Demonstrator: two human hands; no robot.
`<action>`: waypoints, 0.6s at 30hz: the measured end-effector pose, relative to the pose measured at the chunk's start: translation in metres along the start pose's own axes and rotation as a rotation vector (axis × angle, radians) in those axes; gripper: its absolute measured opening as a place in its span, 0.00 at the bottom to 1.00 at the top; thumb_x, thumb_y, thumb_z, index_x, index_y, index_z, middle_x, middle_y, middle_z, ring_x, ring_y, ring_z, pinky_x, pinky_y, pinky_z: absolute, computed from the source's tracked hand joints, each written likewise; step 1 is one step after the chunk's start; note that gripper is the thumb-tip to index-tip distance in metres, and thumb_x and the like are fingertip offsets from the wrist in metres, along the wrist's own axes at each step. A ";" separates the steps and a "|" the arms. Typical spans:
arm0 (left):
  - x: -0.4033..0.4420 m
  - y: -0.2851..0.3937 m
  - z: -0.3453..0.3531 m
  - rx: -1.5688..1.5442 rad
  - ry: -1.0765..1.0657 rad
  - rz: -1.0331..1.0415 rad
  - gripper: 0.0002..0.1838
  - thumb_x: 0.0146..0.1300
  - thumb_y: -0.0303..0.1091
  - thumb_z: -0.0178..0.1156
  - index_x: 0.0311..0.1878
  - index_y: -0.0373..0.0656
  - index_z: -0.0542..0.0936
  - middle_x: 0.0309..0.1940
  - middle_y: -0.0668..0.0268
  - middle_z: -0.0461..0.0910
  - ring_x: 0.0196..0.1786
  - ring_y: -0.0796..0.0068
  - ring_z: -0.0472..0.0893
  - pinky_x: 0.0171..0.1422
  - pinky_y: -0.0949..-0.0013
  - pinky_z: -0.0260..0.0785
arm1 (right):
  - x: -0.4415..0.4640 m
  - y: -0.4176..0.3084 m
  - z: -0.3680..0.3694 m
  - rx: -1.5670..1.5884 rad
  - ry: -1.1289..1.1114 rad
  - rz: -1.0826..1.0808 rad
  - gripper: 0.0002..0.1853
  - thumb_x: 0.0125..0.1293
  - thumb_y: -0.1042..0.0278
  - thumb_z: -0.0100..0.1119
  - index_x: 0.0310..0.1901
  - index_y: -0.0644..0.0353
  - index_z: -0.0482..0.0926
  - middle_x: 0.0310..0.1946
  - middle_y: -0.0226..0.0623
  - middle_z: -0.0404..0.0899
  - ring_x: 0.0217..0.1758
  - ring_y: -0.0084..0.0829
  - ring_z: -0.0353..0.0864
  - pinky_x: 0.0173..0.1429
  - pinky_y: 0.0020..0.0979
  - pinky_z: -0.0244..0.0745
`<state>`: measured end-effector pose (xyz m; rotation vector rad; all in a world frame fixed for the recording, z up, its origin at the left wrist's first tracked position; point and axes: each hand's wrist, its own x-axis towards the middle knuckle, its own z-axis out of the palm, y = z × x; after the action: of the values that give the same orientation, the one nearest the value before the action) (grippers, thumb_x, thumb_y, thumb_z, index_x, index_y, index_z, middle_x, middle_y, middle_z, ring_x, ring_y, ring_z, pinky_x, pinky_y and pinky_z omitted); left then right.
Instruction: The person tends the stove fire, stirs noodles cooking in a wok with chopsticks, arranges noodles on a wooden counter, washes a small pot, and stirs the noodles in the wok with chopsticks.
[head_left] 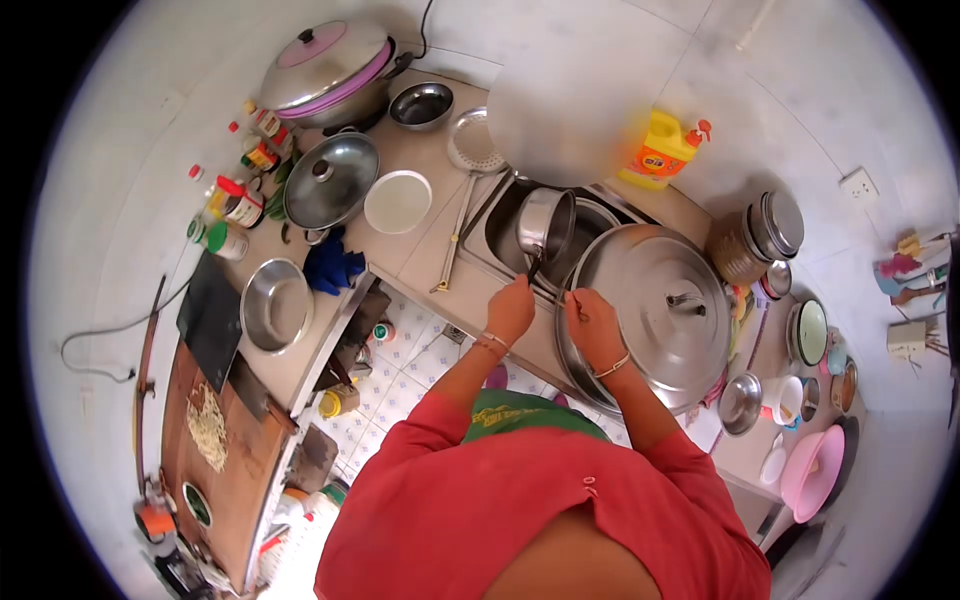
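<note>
Saucepan (537,215) is gripped by its handle (535,266) in the left hand (512,309), over the sink (503,232) behind the tabletop's (415,262) front edge; right hand's (594,326) fingers are curled near the lid (655,300), any grip indiscernible; the handle should be held firmly, lid contact avoided.

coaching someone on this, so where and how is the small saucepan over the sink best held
I'd likely take the saucepan by its dark handle, from the person's side: the handle juts toward the person, where the left hand grips it, while the rest is held tilted over the sink.
</note>
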<state>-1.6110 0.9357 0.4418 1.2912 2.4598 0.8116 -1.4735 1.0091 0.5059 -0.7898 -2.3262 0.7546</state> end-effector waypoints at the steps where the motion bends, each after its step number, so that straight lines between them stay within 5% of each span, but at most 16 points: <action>1: 0.007 -0.007 0.004 -0.004 -0.015 0.014 0.07 0.59 0.33 0.51 0.32 0.39 0.69 0.22 0.51 0.78 0.29 0.48 0.79 0.34 0.53 0.72 | -0.001 -0.001 0.003 -0.009 0.009 0.017 0.06 0.61 0.70 0.53 0.29 0.61 0.72 0.24 0.47 0.73 0.26 0.49 0.73 0.29 0.42 0.68; 9: 0.049 -0.025 0.047 0.149 -0.107 0.193 0.03 0.55 0.27 0.51 0.31 0.38 0.70 0.22 0.52 0.78 0.28 0.52 0.81 0.32 0.56 0.74 | -0.001 -0.004 0.010 -0.018 0.027 0.044 0.06 0.61 0.70 0.54 0.28 0.60 0.71 0.22 0.45 0.71 0.24 0.49 0.72 0.26 0.43 0.66; 18: 0.071 -0.038 0.065 0.151 -0.261 0.126 0.05 0.56 0.28 0.52 0.33 0.37 0.72 0.27 0.49 0.79 0.35 0.50 0.81 0.39 0.55 0.74 | 0.004 -0.001 0.015 0.001 0.042 0.112 0.04 0.61 0.71 0.53 0.29 0.60 0.72 0.25 0.44 0.73 0.26 0.49 0.73 0.29 0.44 0.68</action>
<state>-1.6482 0.9997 0.3692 1.5122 2.2864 0.4559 -1.4867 1.0062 0.4978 -0.9326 -2.2592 0.7790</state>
